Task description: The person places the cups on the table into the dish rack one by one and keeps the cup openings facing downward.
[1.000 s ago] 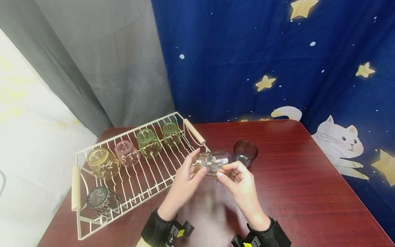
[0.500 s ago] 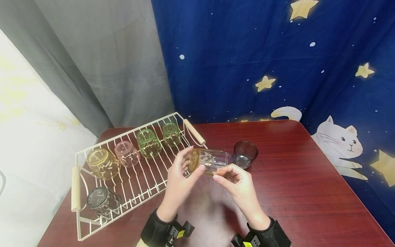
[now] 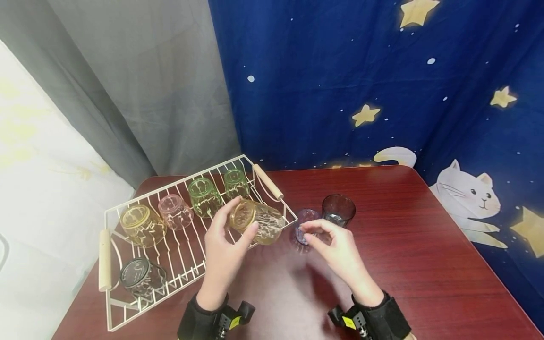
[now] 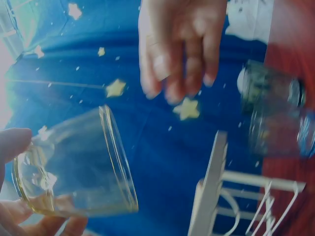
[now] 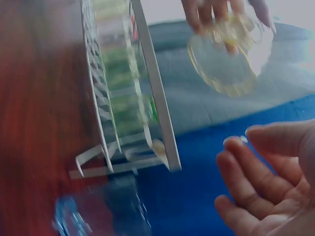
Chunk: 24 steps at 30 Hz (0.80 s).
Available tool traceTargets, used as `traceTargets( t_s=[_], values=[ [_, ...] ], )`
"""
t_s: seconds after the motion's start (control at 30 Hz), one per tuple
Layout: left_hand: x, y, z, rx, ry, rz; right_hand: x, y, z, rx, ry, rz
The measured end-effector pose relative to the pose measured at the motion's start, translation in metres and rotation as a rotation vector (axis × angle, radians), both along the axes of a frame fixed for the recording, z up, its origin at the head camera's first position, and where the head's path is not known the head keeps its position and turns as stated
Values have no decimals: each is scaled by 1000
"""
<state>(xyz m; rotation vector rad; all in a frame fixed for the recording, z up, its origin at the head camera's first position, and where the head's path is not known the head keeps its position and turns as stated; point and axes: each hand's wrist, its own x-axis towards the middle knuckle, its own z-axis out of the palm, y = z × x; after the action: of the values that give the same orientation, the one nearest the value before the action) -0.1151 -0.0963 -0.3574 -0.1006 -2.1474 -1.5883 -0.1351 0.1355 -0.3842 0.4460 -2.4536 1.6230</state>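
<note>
My left hand point(image 3: 225, 255) holds a clear yellow drinking glass point(image 3: 265, 225) by its base end, thumb on one side and fingers on the other. The glass lies tilted on its side in the air, its rim pointing right. In the left wrist view the yellow glass point(image 4: 78, 172) shows nothing inside. My right hand point(image 3: 337, 248) is apart from it, with loosely bent fingers and nothing between them. Behind its fingertips in the head view, a purple-tinted glass point(image 3: 309, 216) stands on the table, partly hidden. A dark grey glass point(image 3: 338, 208) stands beside that one.
To the left stands a white wire dish rack point(image 3: 182, 286) with wooden handles point(image 3: 267, 181). Upside down in it are a yellow glass point(image 3: 144, 227), a pink glass point(image 3: 176, 213), two green glasses point(image 3: 205, 198) and a dark grey glass point(image 3: 142, 277). Curtains hang behind the red-brown table point(image 3: 425, 264).
My right hand has let go of the yellow glass. My left hand has carried it leftward to the rack's right front corner, and the purple glass behind now shows.
</note>
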Motion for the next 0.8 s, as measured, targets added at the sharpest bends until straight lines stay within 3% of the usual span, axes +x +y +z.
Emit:
traceTargets(
  t_s=[0.13, 0.33, 0.8],
  values=[
    [2, -15, 2, -59, 15, 103, -10, 12, 7, 124, 39, -139],
    [10, -37, 4, -140, 0, 208, -25, 28, 4, 322, 71, -253],
    [23, -75, -12, -285, -97, 342, -51, 38, -22, 420, 3, -227]
  ],
)
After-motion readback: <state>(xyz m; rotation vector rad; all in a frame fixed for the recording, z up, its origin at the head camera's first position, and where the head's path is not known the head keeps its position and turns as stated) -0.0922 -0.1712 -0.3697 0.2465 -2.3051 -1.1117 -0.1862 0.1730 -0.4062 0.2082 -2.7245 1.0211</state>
